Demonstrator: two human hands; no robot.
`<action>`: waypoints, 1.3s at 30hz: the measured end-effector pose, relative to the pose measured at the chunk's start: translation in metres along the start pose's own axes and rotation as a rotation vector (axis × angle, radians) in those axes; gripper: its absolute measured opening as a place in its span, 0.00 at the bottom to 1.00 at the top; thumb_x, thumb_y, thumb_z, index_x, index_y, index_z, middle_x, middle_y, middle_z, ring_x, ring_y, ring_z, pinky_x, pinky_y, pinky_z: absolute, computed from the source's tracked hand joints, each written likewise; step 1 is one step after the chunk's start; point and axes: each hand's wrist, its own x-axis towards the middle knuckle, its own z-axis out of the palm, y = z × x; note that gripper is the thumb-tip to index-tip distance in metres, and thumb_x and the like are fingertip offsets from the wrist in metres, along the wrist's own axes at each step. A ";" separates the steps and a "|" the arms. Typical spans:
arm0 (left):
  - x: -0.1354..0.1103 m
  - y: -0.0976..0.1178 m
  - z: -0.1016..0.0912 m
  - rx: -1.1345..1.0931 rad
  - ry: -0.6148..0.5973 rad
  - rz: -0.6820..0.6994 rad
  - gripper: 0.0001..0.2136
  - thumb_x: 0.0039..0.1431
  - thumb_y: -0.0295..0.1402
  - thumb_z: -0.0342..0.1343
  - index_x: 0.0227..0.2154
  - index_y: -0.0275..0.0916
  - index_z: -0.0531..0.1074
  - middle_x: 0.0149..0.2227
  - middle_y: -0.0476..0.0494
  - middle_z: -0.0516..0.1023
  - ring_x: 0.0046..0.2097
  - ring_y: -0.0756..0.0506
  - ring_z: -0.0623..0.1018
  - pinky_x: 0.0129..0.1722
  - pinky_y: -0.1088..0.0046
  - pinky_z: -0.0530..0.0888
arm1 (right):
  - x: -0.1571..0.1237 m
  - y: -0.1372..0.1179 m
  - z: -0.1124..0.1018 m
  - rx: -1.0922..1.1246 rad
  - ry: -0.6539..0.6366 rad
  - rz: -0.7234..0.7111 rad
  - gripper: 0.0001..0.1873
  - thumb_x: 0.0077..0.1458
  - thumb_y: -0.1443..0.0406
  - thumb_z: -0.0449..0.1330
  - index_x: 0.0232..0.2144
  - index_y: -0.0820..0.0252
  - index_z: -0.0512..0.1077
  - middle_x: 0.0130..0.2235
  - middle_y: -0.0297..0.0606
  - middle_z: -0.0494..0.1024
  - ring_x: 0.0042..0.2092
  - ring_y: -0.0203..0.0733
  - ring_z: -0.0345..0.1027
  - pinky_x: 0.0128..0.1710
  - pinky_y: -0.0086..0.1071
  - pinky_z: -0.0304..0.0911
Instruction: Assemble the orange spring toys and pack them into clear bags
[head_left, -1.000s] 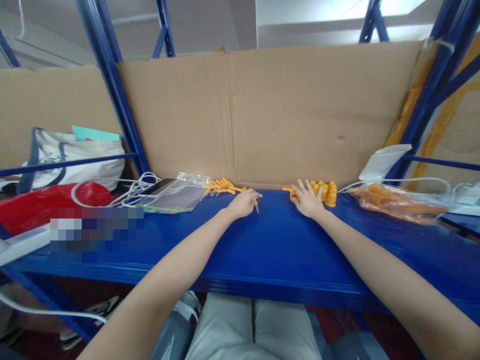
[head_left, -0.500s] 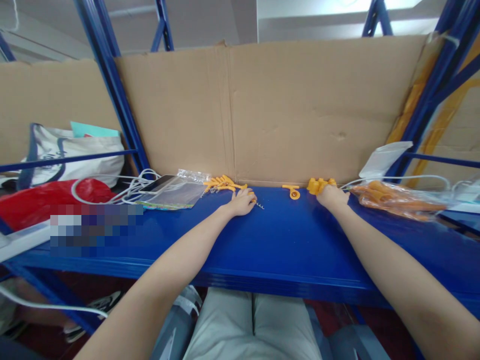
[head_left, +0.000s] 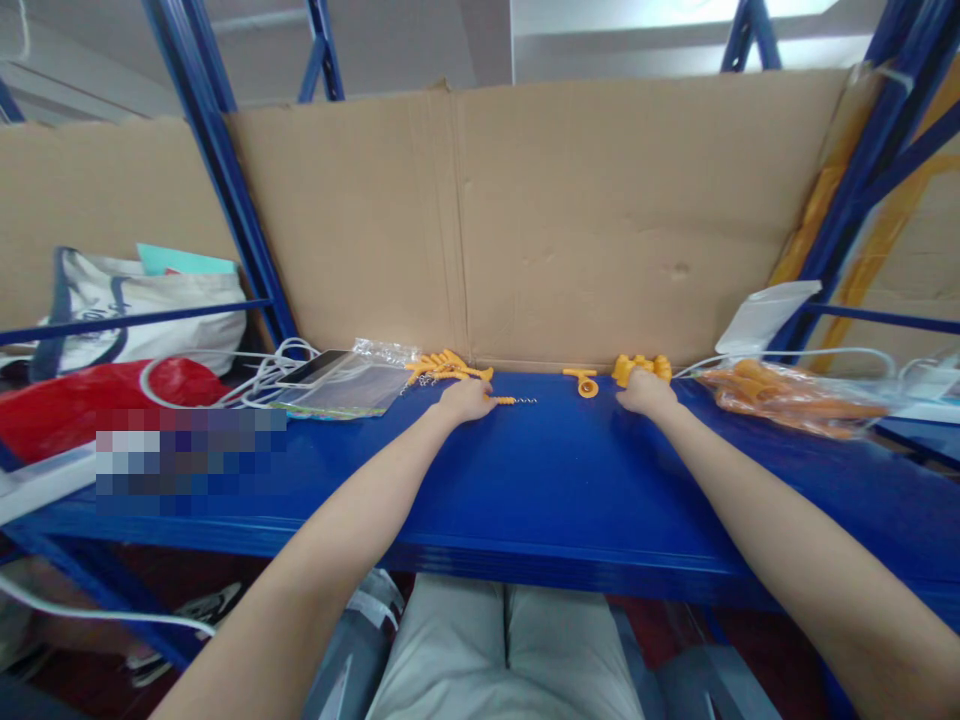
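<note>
1. on a blue metal shelf [head_left: 525,480], a person's left hand [head_left: 465,399] has its fingers together on one end of a yellow corkscrew [head_left: 510,401], its bare spiral pointing right; the gripped end is hidden.
2. at right, the right hand [head_left: 651,394] partly covers a cluster of yellow pieces [head_left: 641,368]; whether its fingers are clamped on one cannot be told.
3. behind the left hand, a heap of yellow corkscrew pieces [head_left: 446,364] is partly masked, its count uncertain.
4. between the hands, apart from both, lies a yellow t-shaped piece [head_left: 585,384] with a ring.
5. open blue surface runs from the hands to the front edge; a cardboard panel [head_left: 600,220] bounds the rear.
6. at far left, dark script on a white tote bag [head_left: 154,318] is unreadable; a pixelated block [head_left: 180,460] conceals what sits below.
</note>
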 end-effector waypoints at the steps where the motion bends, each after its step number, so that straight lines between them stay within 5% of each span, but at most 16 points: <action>1: 0.000 -0.001 -0.001 0.002 -0.030 0.009 0.19 0.61 0.42 0.47 0.49 0.38 0.73 0.50 0.38 0.76 0.51 0.39 0.75 0.48 0.68 0.70 | -0.001 -0.003 -0.002 -0.027 -0.042 0.045 0.32 0.49 0.70 0.57 0.57 0.73 0.62 0.51 0.61 0.72 0.53 0.57 0.67 0.49 0.47 0.63; 7: -0.002 -0.004 -0.005 -0.085 -0.063 0.033 0.13 0.56 0.33 0.51 0.41 0.37 0.75 0.38 0.40 0.81 0.42 0.42 0.79 0.39 0.72 0.71 | -0.006 -0.021 -0.009 0.106 -0.222 0.030 0.13 0.50 0.67 0.57 0.36 0.71 0.76 0.30 0.52 0.78 0.37 0.53 0.74 0.37 0.39 0.68; 10: -0.001 -0.003 -0.003 -0.166 -0.031 0.057 0.12 0.54 0.29 0.52 0.41 0.35 0.73 0.33 0.42 0.80 0.37 0.44 0.79 0.37 0.74 0.70 | -0.009 -0.024 -0.010 0.069 -0.233 -0.005 0.09 0.49 0.67 0.59 0.30 0.68 0.77 0.27 0.50 0.77 0.35 0.52 0.74 0.34 0.36 0.67; 18: 0.004 -0.001 0.008 -0.244 0.144 0.170 0.12 0.52 0.31 0.56 0.41 0.37 0.69 0.32 0.45 0.78 0.34 0.45 0.77 0.34 0.72 0.70 | -0.032 -0.042 -0.017 -0.180 -0.094 -0.246 0.18 0.53 0.66 0.59 0.47 0.65 0.73 0.45 0.52 0.78 0.48 0.54 0.71 0.42 0.39 0.63; 23: 0.005 0.000 0.010 -0.276 0.180 0.207 0.11 0.53 0.32 0.56 0.39 0.38 0.68 0.28 0.48 0.76 0.32 0.46 0.77 0.32 0.73 0.69 | -0.048 -0.060 -0.017 -0.324 -0.008 -0.426 0.16 0.56 0.69 0.54 0.47 0.62 0.73 0.48 0.51 0.76 0.52 0.55 0.67 0.48 0.44 0.57; 39: 0.006 0.000 0.012 -0.345 0.211 0.255 0.10 0.50 0.31 0.56 0.37 0.38 0.67 0.26 0.51 0.73 0.28 0.48 0.74 0.28 0.75 0.66 | -0.052 -0.068 -0.013 -0.384 -0.026 -0.437 0.18 0.57 0.73 0.50 0.46 0.69 0.74 0.48 0.54 0.74 0.52 0.52 0.65 0.44 0.38 0.58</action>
